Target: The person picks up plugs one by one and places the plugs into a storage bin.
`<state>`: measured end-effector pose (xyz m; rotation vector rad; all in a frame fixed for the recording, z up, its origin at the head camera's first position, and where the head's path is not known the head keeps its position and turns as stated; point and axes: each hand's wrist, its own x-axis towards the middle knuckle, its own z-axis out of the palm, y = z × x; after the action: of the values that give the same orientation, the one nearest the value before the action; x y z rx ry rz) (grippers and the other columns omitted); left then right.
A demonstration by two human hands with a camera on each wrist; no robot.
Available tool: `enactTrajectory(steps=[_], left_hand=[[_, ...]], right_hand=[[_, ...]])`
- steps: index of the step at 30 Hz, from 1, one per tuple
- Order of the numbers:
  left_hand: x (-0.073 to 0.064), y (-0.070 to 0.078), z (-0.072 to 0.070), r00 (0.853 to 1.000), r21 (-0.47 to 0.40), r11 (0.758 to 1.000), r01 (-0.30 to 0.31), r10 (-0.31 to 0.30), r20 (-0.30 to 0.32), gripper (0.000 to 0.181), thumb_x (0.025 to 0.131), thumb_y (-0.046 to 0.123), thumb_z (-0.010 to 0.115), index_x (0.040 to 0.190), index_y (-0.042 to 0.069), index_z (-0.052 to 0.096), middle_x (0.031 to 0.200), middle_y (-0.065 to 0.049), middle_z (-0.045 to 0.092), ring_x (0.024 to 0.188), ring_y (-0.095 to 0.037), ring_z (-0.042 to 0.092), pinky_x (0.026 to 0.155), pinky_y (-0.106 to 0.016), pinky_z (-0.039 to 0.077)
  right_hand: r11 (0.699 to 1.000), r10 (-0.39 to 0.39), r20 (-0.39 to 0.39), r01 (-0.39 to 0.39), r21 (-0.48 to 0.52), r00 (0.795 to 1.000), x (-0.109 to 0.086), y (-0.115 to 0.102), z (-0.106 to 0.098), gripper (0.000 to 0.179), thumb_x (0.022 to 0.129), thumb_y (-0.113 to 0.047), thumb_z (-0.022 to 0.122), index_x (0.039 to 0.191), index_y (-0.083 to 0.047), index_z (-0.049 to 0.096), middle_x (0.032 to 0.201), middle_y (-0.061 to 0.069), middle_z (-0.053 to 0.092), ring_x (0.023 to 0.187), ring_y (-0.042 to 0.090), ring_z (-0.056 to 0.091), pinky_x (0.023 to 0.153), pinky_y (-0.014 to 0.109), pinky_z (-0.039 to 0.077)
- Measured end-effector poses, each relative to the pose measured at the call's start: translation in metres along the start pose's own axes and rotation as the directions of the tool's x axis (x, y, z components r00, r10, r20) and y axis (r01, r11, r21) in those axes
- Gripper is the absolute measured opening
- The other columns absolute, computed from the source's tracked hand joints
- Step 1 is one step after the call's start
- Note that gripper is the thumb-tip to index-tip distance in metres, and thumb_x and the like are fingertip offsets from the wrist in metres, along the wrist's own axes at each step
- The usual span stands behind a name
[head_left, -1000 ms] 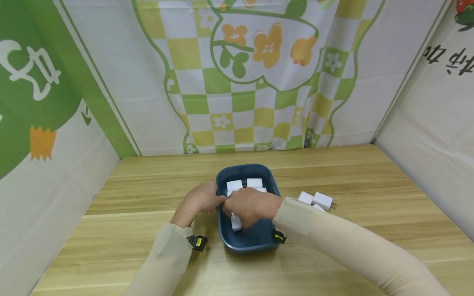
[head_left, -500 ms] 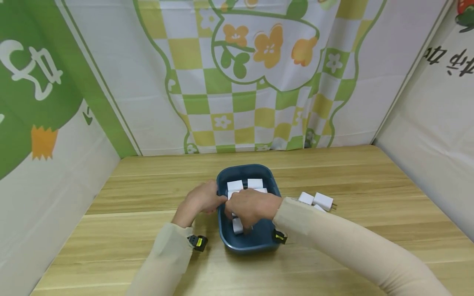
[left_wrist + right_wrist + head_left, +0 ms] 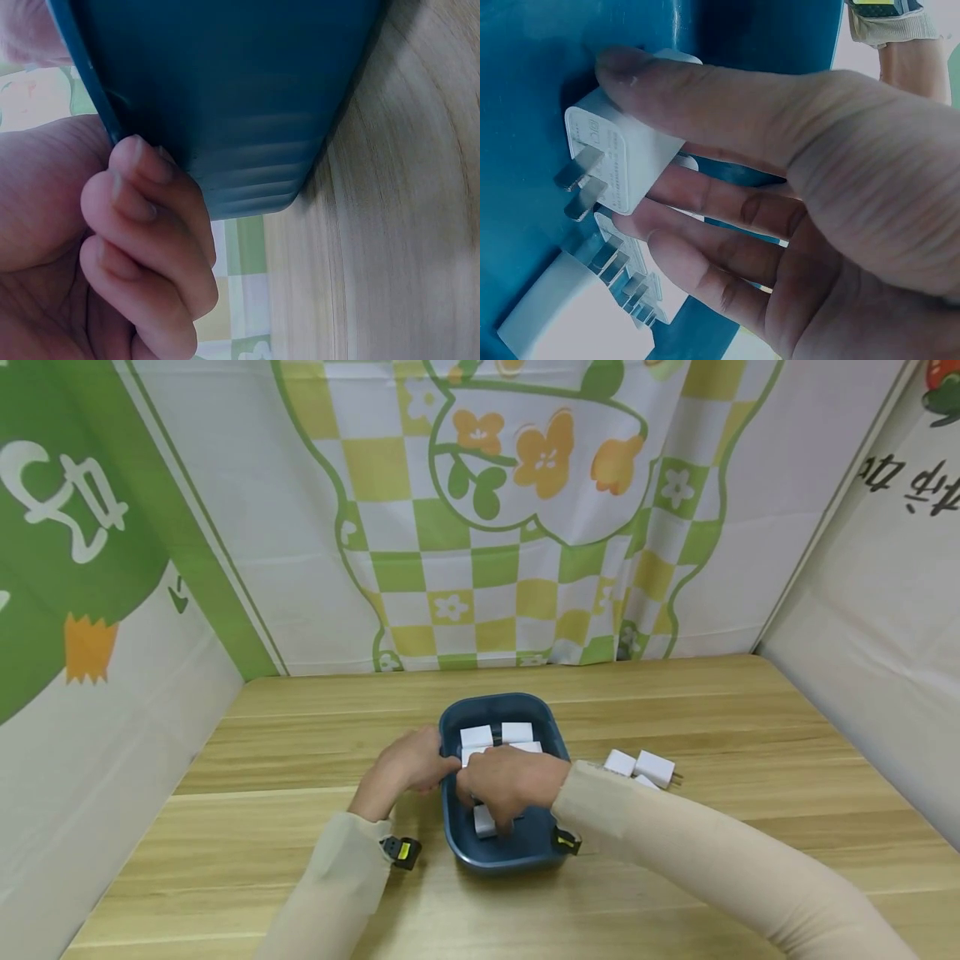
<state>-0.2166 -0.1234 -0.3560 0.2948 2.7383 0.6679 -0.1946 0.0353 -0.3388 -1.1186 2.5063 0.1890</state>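
A dark blue plastic bin (image 3: 501, 865) stands in the middle of the table. My left hand (image 3: 411, 762) pinches its left rim, with fingers (image 3: 142, 217) curled against the outer wall in the left wrist view. Inside the bin, my right hand (image 3: 513, 778) grips a white charger plug (image 3: 630, 142) between thumb and fingers. The two metal prongs (image 3: 583, 187) of this plug point away from the palm. Other white charger plugs (image 3: 574, 315) lie beside it, prongs showing. At the bin's far end, more white plugs (image 3: 517, 732) sit in rows, partly hidden by the right hand.
Outside the bin on the right, a small group of white charger plugs (image 3: 654, 768) lies on the wooden table (image 3: 300, 735), partly behind the right sleeve (image 3: 637, 818). A checked, flowered curtain (image 3: 517, 568) hangs behind the table, with cloth walls at both sides.
My right hand has shifted the charger plug slightly toward the near end of the bin and turned it. The left hand stays on the rim.
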Motion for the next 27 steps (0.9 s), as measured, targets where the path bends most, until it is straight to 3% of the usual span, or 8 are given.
enactTrajectory(steps=[18,27], left_hand=[[-0.0007,0.0011,-0.0007,1.0,0.009,1.0,0.001,-0.001,-0.001,0.034,0.094,0.023,0.065,0.064,0.009,0.062,0.051,-0.002,0.055,0.044,-0.013,0.047,0.044,-0.024,0.029],[0.0001,-0.0003,0.0002,1.0,0.011,1.0,0.005,-0.004,-0.005,0.036,0.093,0.022,0.065,0.061,0.009,0.061,0.049,0.0,0.054,0.043,-0.012,0.046,0.044,-0.023,0.029]], right_hand=[[1.0,-0.018,-0.012,0.018,-0.001,1.0,-0.0027,-0.0029,-0.0004,0.034,0.067,-0.017,0.097,0.087,-0.021,0.069,0.078,-0.009,0.06,0.071,0.01,0.058,0.062,0.025,0.049],[1.0,-0.003,0.008,0.003,0.004,1.0,-0.0031,-0.0037,-0.0007,0.035,0.069,-0.018,0.096,0.091,-0.022,0.069,0.08,-0.009,0.06,0.072,0.011,0.058,0.065,0.026,0.05]])
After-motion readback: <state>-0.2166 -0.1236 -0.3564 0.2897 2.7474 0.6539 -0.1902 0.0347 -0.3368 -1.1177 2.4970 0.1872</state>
